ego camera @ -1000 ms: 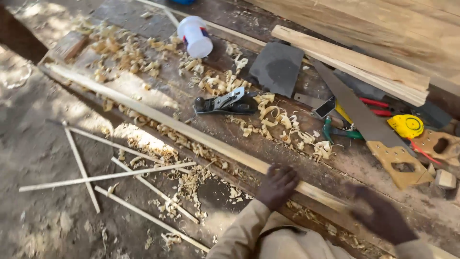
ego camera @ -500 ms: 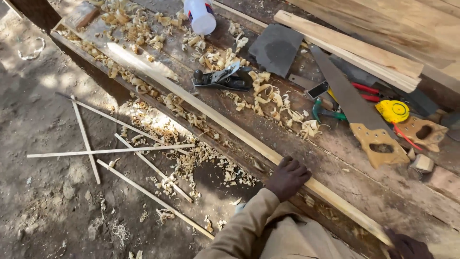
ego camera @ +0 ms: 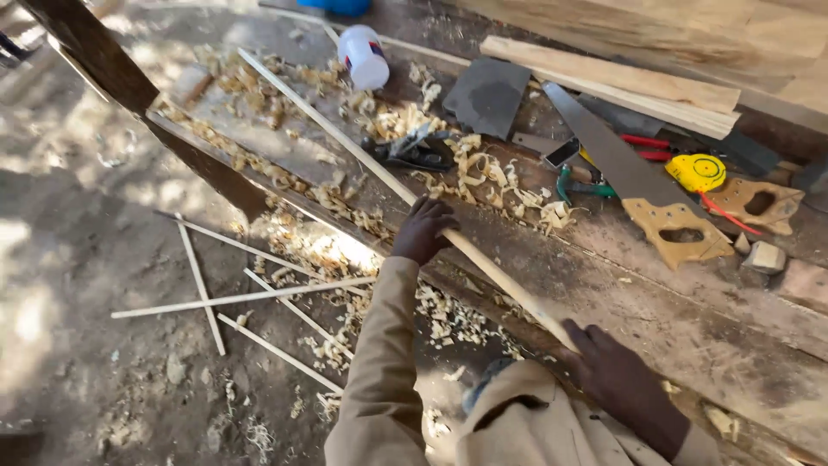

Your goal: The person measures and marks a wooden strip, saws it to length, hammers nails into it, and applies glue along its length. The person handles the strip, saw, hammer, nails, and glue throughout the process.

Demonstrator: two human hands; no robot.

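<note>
Outdoors, on bare dirt scattered with wood shavings, a rough plank workbench (ego camera: 690, 319) runs diagonally across the head view. Along it lies a long thin wooden strip (ego camera: 345, 142), pale and freshly planed, reaching from near the white plastic bottle (ego camera: 362, 56) at the far end down toward the person's body. The left hand (ego camera: 423, 231) is curled over the strip about halfway along, fingers wrapped around it. The right hand (ego camera: 617, 375) closes on the near end, where the strip disappears under the palm. Judged from its slim section and great length, the strip looks light but whippy: stiff enough to hold straight, yet likely to sag or snap if lifted by one end only, so two well-spread grips like these suit it. Its planed faces seem smooth, not slippery. Beside it on the bench rest a hand plane (ego camera: 414, 151), a handsaw (ego camera: 630, 177) and a yellow tape measure (ego camera: 700, 173). More thin sticks (ego camera: 241, 298) lie crossed on the ground.
</note>
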